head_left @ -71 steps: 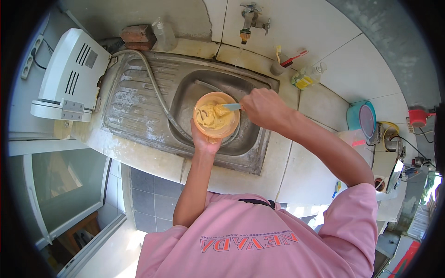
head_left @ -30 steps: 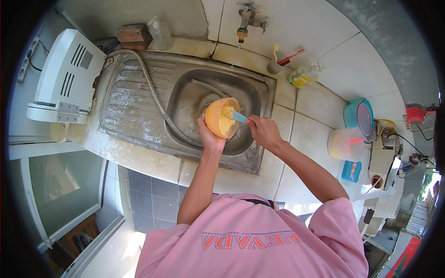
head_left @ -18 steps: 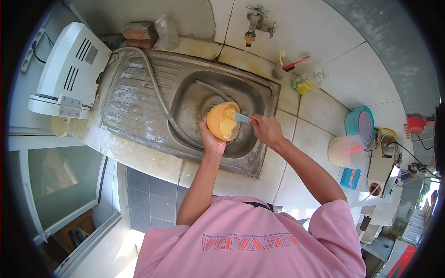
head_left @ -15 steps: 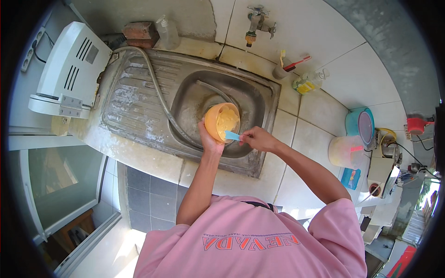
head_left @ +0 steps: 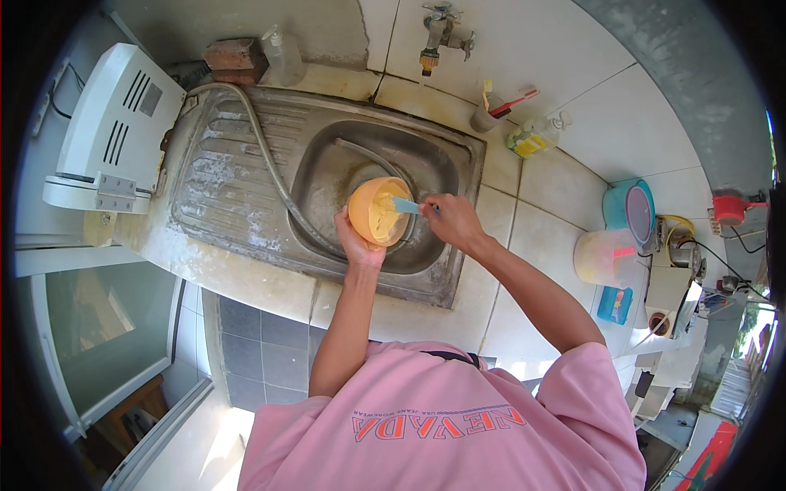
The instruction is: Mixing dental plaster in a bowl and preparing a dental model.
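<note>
Over the sink basin, my left hand [head_left: 361, 245] is closed around the side of an orange bowl [head_left: 361, 206], tilted with its mouth toward the right. A thick, pale yellow mixture [head_left: 382, 221] coats the inside of the bowl. My right hand [head_left: 452, 219] pinches the handle of a light-blue spatula [head_left: 405, 205]. The spatula's blade reaches into the bowl at its upper right and touches the mixture. Part of the left hand's fingers is hidden behind the bowl.
The steel sink [head_left: 303, 164] has a ribbed drainboard at left, and a grey hose [head_left: 266, 147] runs across it into the basin. Beyond stand a tap [head_left: 434, 45], a brush cup [head_left: 486, 117] and a soap bottle [head_left: 536, 135]. Tubs [head_left: 602, 255] stand at right; a white appliance [head_left: 123, 114] at left.
The spatula has moved up inside the bowl, from its lower edge to its upper right. The bowl has turned slightly in my left hand. The whole view has shifted a little.
</note>
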Motion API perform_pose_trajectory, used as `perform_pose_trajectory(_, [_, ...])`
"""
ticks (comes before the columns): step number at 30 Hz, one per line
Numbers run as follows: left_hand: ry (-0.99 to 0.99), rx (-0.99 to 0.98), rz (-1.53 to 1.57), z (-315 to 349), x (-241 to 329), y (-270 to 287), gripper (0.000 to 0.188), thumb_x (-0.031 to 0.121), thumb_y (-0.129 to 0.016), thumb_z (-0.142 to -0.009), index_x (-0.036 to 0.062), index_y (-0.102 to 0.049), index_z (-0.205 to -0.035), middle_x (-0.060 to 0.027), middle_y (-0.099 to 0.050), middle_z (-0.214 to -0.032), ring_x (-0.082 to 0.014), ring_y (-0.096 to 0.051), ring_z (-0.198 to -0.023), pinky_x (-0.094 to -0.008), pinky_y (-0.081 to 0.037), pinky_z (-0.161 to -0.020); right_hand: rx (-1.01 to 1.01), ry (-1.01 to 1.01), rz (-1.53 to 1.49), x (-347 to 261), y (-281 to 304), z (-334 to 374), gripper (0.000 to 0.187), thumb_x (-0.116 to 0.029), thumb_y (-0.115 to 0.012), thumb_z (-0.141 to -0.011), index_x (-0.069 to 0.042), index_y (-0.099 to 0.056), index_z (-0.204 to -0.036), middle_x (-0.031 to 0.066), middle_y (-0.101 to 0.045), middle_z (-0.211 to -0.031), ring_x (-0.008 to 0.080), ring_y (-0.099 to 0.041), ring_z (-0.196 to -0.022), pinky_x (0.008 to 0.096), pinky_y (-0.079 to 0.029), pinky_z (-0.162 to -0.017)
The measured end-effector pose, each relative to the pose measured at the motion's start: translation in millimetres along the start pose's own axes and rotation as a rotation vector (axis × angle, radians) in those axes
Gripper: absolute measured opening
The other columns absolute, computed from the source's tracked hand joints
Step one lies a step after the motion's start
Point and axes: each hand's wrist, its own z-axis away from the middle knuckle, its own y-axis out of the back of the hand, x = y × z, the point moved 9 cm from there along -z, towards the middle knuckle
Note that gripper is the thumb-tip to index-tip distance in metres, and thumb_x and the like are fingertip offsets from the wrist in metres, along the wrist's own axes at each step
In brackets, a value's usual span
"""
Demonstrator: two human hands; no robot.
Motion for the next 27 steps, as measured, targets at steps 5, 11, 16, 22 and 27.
perform_pose_trajectory(5, [0.016,-0.226,-0.004,-9.4,12.7,1.0,0.047,0.039,-0.036,-0.092,0.0049,-0.057,-0.117,-0.0093,-0.062,-0.117,-0.0245,-0.059,-0.107,-0.0393,-0.048,-0.093,0.083,0.056,0.039,-32.5,2.8,10.3,0.031,-0.027,-0.053,-0.093,-0.002,-0.07,-0.083,0.0085,-0.063,-0.064,0.0218,-0.055,-0.048,0.0352,-0.043,-0.051])
perform_pose_trajectory(11, [0.03,-0.345,0.006,10.8,21.1,-49.8,0.054,0.04,-0.035,-0.091,0.0021,-0.056,-0.124,-0.0131,-0.059,-0.125,-0.0283,-0.056,-0.114,-0.0405,-0.045,-0.098,-0.708,-0.476,-0.981,-14.9,-87.7,37.1,0.03,-0.027,-0.052,-0.097,-0.005,-0.066,-0.082,0.004,-0.054,-0.052,0.0099,-0.047,-0.042,0.0318,-0.038,-0.042])
perform_pose_trajectory(16, [-0.064,-0.241,-0.09,-2.7,31.6,-28.9,0.053,0.04,-0.035,-0.091,0.0023,-0.058,-0.119,-0.0127,-0.061,-0.121,-0.0271,-0.058,-0.111,-0.0398,-0.046,-0.095,-0.017,0.054,-0.048,-45.5,-9.8,15.2,0.028,-0.022,-0.049,-0.096,-0.001,-0.064,-0.086,0.0175,-0.06,-0.066,0.0366,-0.056,-0.055,0.0424,-0.043,-0.049])
perform_pose_trajectory(22, [-0.051,-0.132,-0.029,-12.6,15.6,-6.6,0.045,0.038,-0.035,-0.092,0.0054,-0.059,-0.111,-0.0088,-0.063,-0.111,-0.024,-0.06,-0.105,-0.0385,-0.049,-0.091,0.077,0.124,0.06,-27.1,11.8,4.0,0.03,-0.025,-0.052,-0.096,-0.001,-0.065,-0.081,0.0098,-0.056,-0.058,0.0254,-0.053,-0.047,0.0382,-0.039,-0.045])
perform_pose_trajectory(27, [0.036,-0.003,0.014,-8.1,-11.8,-9.3,0.044,0.037,-0.038,-0.092,0.0051,-0.058,-0.114,-0.009,-0.063,-0.114,-0.0245,-0.06,-0.105,-0.039,-0.05,-0.09,0.491,0.363,0.456,-19.4,45.6,9.2,0.033,-0.028,-0.051,-0.096,-0.003,-0.064,-0.077,-0.001,-0.047,-0.056,0.0088,-0.038,-0.046,0.0295,-0.031,-0.042])
